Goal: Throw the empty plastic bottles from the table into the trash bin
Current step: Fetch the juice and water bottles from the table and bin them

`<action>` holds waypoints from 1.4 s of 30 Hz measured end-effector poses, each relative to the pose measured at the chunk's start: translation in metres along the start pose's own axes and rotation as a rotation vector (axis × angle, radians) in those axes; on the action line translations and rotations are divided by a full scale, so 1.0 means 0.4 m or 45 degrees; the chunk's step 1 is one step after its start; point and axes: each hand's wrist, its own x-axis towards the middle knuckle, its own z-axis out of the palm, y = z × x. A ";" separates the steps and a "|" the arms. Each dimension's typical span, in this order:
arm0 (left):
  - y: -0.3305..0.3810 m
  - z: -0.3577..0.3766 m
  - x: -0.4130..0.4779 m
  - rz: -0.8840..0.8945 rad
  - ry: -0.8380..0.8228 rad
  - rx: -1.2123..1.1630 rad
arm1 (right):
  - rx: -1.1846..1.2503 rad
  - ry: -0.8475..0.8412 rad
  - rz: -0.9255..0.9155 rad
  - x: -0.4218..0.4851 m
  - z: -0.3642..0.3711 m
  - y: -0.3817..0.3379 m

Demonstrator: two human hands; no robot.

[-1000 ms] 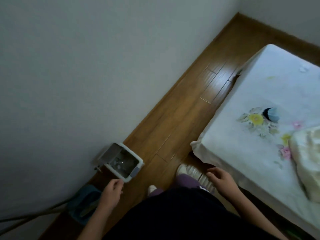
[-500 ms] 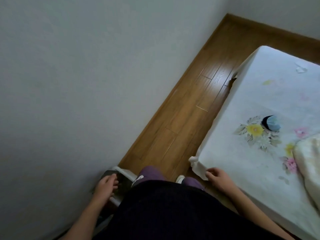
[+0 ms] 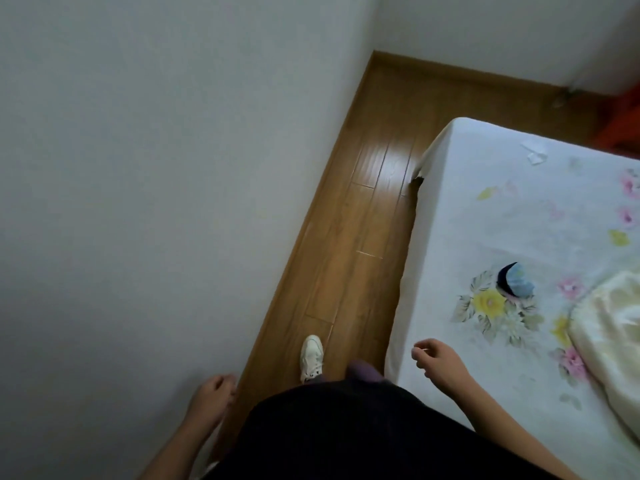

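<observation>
Room: narrow strip of wood floor (image 3: 349, 244) between a pale wall (image 3: 156, 168) on my left and a bed (image 3: 450, 237) on my right; a second wall closes the far end.
Bed: white sheet with a flower print; its near left corner sits just beside my right hand.
On bed: a small dark and light-blue item (image 3: 516, 280) lies on the yellow flower print, well in from the left edge; I cannot tell what it is. A cream pillow or quilt (image 3: 609, 337) lies at the right edge of view. A small white scrap (image 3: 533, 152) lies near the far edge.
Far right corner: something red-orange (image 3: 623, 123) on the floor, cut off by the frame.
Left hand (image 3: 211, 396): low beside the wall, at the floor's left edge; fingers loosely curled, holding nothing.
Right hand (image 3: 438, 363): over the bed's near left corner; fingers loosely bent, holding nothing. I cannot tell whether it touches the sheet.
Body: dark clothing fills the bottom middle of view.
Feet: one white shoe (image 3: 311, 356) on the floor, toe pointing to the far end; a purple trouser leg (image 3: 363, 372) shows just to its right, next to the bed.
Bottles: none in view, neither in my hands nor on the floor or bed.
Bin: out of view.
Table: out of view.
</observation>
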 end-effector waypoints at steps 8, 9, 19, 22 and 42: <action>0.554 0.012 0.195 0.299 -0.233 0.310 | 0.313 0.144 0.316 0.103 -0.082 -0.022; 0.614 0.019 0.215 0.319 -0.247 0.325 | 0.341 0.153 0.347 0.122 -0.093 -0.024; 0.999 0.090 0.389 0.242 -0.178 0.342 | 0.370 0.102 0.301 0.519 -0.343 -0.286; 1.082 0.104 0.426 0.135 -0.134 0.246 | 0.231 0.048 0.131 0.669 -0.445 -0.449; 2.228 0.337 0.818 0.403 -0.299 0.403 | 0.372 0.236 0.268 1.281 -0.962 -0.875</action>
